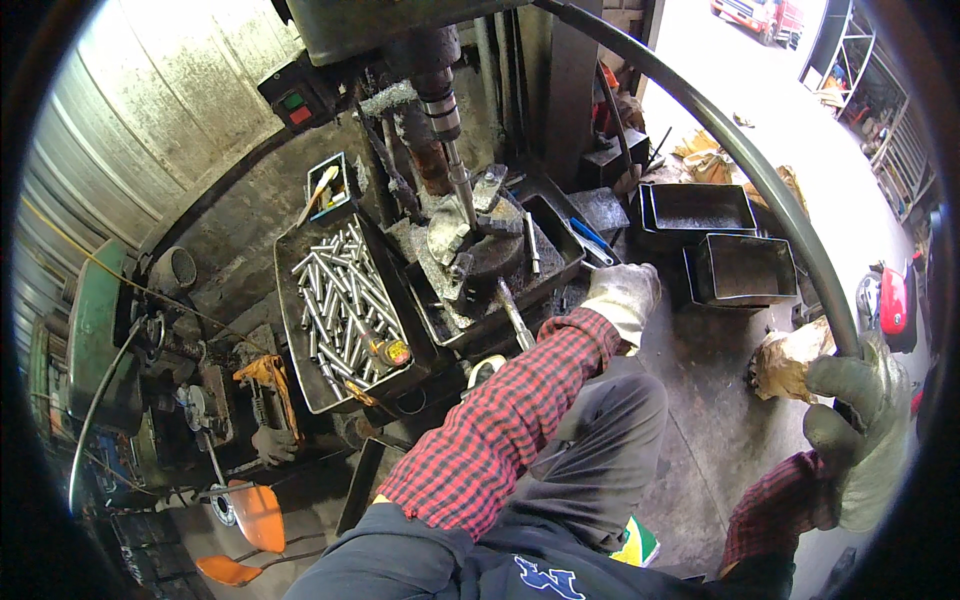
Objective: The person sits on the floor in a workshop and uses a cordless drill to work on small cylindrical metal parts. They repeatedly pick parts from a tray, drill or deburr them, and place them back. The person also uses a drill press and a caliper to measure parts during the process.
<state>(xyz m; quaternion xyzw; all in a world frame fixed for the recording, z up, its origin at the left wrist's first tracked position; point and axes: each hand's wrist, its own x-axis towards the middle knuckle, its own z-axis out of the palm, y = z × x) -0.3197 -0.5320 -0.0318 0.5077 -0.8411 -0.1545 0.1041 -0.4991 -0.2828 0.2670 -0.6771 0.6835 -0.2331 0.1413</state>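
My right hand (pixel 868 430), in a grey work glove, is wrapped round the end of a long curved dark lever (pixel 745 150) at the right. My left hand (pixel 622 300), in a pale glove, is low beside the drill press, near a blue-handled tool (pixel 592 238); its fingers are largely hidden. The drill chuck (pixel 440 108) holds a bit (pixel 461 185) whose tip reaches down to a metal clamping fixture (pixel 450 240) with shavings on it. A short metal rod (pixel 532 243) stands at the fixture's right side.
A tray (pixel 290 345) full of short metal rods (pixel 340 290) stands left of the press, a tape measure (pixel 390 352) on top. Black bins (pixel 745 268) sit at the right. Orange pieces (pixel 257 515) and green machinery (pixel 100 335) are at the left.
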